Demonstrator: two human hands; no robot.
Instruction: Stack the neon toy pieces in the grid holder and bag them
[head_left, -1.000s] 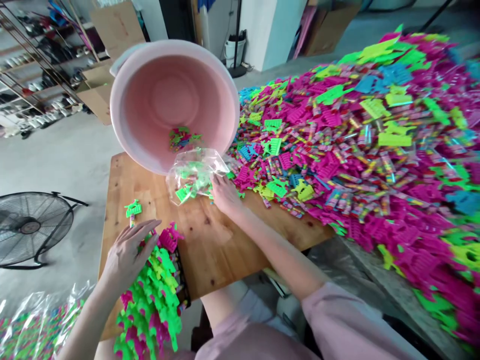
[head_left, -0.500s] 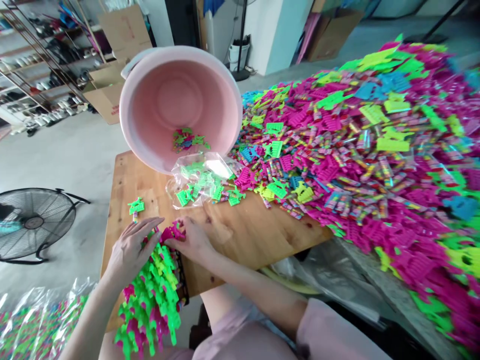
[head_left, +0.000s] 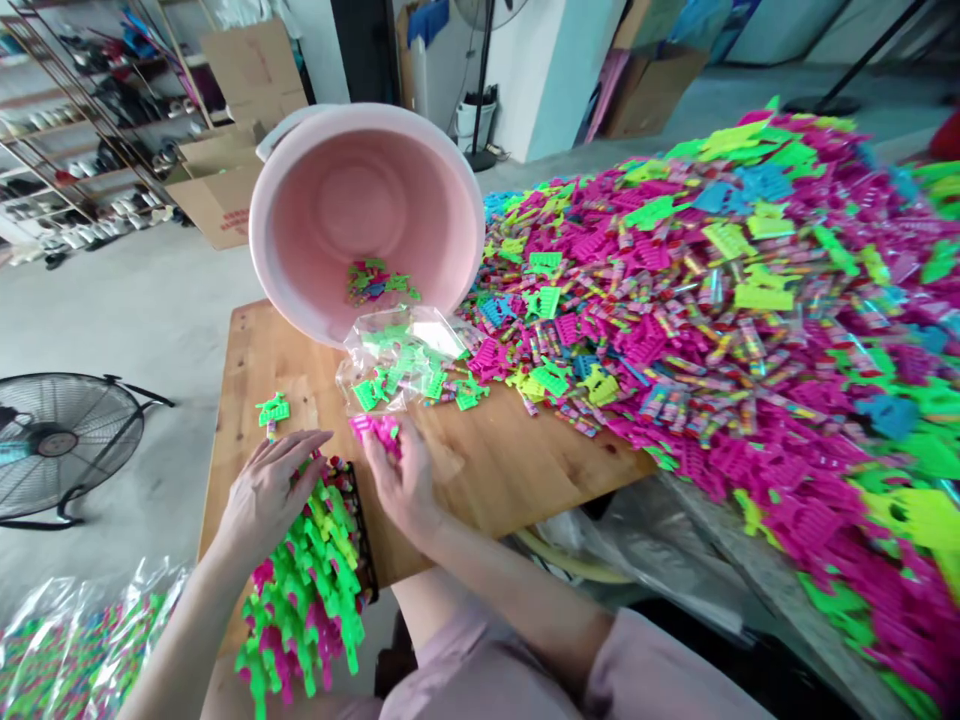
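My right hand (head_left: 405, 480) is closed around a small bunch of bright pink plastic toy pieces (head_left: 379, 434) above the wooden table. My left hand (head_left: 270, 495) lies over the far corner of a dark-edged box (head_left: 365, 545), fingers stretched and thumb apart, touching the toys there. Packed in that box are rows of green and pink plastic toy pieces (head_left: 307, 590) with their ends sticking up. Just beyond my left fingers lies one green toy piece with a candy tube (head_left: 274, 408). A clear plastic bag (head_left: 401, 350) with green toy pieces sits past my right hand.
A pink tub (head_left: 262, 235) lies tipped toward me on the wooden table (head_left: 525, 475), a few toys inside. To the right spreads a large heap of toy pieces and candy tubes (head_left: 675, 300). A floor fan (head_left: 60, 440) and a filled plastic bag (head_left: 82, 640) are at left.
My right hand has moved away from the box, up and to the right, with pink toy pieces in it. My left hand stays at the box's far corner.
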